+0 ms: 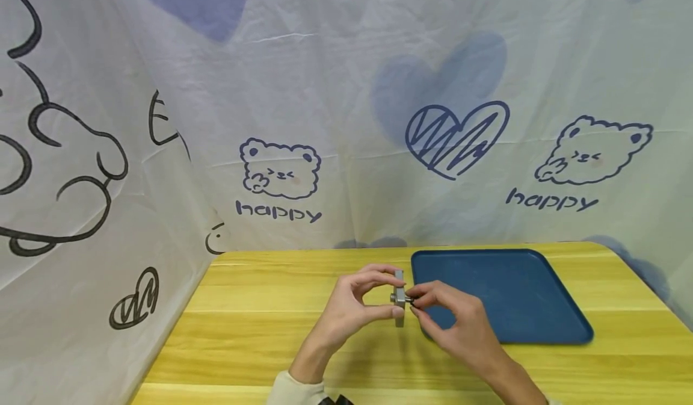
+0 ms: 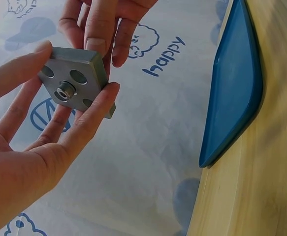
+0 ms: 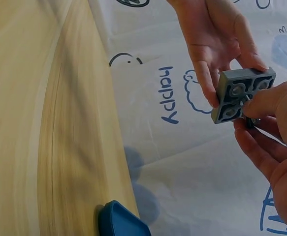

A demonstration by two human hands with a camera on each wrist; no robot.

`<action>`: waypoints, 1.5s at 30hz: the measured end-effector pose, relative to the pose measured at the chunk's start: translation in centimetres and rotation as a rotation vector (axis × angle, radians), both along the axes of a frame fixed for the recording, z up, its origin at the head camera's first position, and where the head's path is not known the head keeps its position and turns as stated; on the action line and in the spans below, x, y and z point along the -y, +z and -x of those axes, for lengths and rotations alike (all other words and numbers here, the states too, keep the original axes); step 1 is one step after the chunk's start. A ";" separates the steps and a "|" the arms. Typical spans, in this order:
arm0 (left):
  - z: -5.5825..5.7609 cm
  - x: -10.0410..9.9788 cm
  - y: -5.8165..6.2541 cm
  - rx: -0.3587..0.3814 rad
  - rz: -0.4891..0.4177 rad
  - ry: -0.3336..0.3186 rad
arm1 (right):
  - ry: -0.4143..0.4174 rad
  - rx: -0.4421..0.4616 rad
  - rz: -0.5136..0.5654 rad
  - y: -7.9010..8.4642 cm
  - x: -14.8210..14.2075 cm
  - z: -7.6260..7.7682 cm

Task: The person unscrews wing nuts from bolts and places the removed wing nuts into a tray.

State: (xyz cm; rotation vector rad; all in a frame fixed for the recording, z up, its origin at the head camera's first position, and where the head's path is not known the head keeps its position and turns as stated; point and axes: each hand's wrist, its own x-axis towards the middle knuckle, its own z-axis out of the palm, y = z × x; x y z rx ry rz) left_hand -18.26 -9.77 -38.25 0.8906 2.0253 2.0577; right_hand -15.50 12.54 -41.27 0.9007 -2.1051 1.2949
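My left hand (image 1: 352,309) grips a small grey square metal block (image 2: 62,66) by its edges, thumb and fingers on opposite sides. The block stands upright above the table and has several round holes. From one hole a short silver socket-head bolt (image 2: 65,91) sticks out toward the left. On the block's other face, recessed round each hole in the right wrist view, my right hand (image 1: 455,315) pinches a thin shaft with thumb and fingers. A small dark piece (image 3: 250,123) shows beside the fingertips; its kind is hidden by them.
A blue tray (image 1: 520,296) lies on the wooden table (image 1: 254,315) to the right, partly behind my right hand. A pale cloth (image 1: 346,92) with printed hearts and bears hangs behind the table and along its left side.
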 end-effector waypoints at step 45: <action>-0.4 -0.8 0.0 0.026 -0.010 -0.050 | 0.156 0.769 0.268 1.8 -1.5 0.2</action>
